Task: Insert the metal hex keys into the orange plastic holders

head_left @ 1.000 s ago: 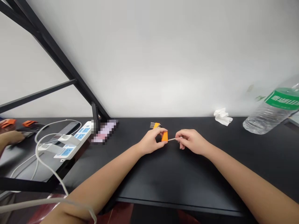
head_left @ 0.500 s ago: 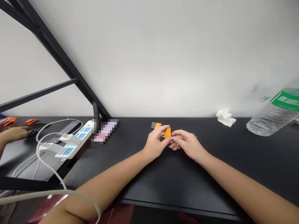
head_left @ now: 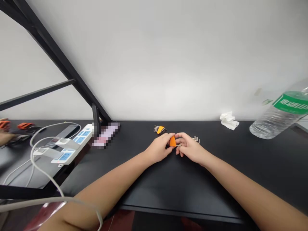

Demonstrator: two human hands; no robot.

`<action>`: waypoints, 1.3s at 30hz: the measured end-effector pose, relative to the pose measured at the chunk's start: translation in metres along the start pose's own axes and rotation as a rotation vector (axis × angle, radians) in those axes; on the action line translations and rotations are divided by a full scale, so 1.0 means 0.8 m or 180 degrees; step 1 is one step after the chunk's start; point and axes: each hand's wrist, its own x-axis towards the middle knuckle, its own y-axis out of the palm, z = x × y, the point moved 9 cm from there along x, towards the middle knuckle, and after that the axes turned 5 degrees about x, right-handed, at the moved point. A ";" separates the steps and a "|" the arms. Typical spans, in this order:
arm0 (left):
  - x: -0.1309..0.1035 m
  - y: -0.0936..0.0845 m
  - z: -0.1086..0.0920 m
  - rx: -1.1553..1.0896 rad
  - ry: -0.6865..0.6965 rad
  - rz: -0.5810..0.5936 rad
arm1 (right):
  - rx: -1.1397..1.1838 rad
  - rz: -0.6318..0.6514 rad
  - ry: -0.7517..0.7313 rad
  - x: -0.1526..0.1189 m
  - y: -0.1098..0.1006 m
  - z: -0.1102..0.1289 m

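My left hand (head_left: 159, 148) pinches a small orange holder (head_left: 172, 141) above the black table (head_left: 183, 183). My right hand (head_left: 189, 148) meets it from the right, fingers closed on a thin metal hex key (head_left: 178, 145) at the holder's edge. Behind the hands lies a second orange holder with several hex keys (head_left: 159, 129) fanned out. A few loose hex keys (head_left: 196, 139) lie just behind my right hand.
A white power strip with blue sockets (head_left: 72, 146) and grey cables (head_left: 40, 173) sits at the left by a black frame post (head_left: 96, 118). A crumpled tissue (head_left: 228, 120) and a tilted plastic bottle (head_left: 279, 114) are at the right. Another person's hand (head_left: 4, 138) shows far left.
My right hand, which held the key out to the right of the holder, has closed in against my left hand. Loose keys behind it have come into view.
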 end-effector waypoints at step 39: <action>-0.004 -0.031 0.022 -0.0382 -0.0289 -0.0770 | -0.1754 -0.0281 -0.0383 -0.023 -0.045 0.057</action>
